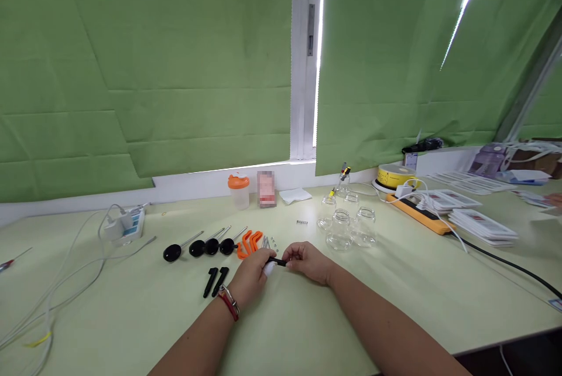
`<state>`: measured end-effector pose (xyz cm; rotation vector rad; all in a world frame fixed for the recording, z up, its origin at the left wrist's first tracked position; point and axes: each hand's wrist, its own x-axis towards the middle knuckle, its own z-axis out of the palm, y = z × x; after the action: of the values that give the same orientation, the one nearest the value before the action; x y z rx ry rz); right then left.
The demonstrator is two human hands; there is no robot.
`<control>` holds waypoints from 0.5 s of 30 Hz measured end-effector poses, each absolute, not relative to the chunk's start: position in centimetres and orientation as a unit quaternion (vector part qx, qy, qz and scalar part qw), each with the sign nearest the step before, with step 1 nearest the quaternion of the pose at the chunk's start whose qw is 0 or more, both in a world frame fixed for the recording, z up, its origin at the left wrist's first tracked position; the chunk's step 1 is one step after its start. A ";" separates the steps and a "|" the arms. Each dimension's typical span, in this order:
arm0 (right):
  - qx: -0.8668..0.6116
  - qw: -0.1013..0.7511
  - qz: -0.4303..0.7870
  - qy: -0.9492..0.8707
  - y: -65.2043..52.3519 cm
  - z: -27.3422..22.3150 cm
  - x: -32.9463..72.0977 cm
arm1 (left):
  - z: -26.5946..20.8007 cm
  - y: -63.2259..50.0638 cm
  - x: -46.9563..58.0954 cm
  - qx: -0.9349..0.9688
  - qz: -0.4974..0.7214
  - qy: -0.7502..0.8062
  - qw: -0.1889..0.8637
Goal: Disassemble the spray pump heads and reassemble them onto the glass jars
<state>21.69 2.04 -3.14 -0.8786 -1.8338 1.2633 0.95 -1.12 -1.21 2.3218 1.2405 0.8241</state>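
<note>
My left hand (253,273) grips one end of a small black plastic part (278,262), with something white (269,267) showing under the fingers. The fingertips of my right hand (306,261) are closed at the part's other end. To the left lie two black hooked plastic pieces (220,280). Just beyond my left hand are several orange curved handles (250,242) and a few small metal pins (266,242). Several black round caps with metal rods (211,246) lie farther left. Small springs (302,222) rest beyond my right hand.
Several clear glass jars (339,233) stand right of centre, screwdrivers (345,174) in the rear ones. A cup with an orange lid (239,191) is near the wall. Power strips (419,214) and cables lie on both sides; stacked cards (482,226) are at right.
</note>
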 end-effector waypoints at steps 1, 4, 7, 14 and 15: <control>-0.342 0.359 0.488 -0.718 2.1 -3.2 21.7 | -1.2 -1.1 1.0 0.822 0.303 0.439 0.201; -0.382 0.357 0.439 -0.731 2.4 -3.5 21.6 | -0.7 -1.4 1.1 0.813 0.310 0.447 0.208; -0.484 0.358 0.250 -0.758 3.3 -3.9 21.6 | -0.1 -1.6 1.2 0.813 0.303 0.453 0.205; -0.573 0.289 0.059 -0.764 7.0 -4.7 21.4 | 0.2 -1.8 1.2 0.828 0.274 0.446 0.202; -0.577 0.277 0.050 -0.767 7.6 -4.8 21.5 | 0.2 -1.9 1.2 0.832 0.269 0.442 0.201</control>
<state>21.47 7.60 -4.77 -1.5486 -2.0604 0.1341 1.17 -1.85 0.19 2.3249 1.2346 0.7521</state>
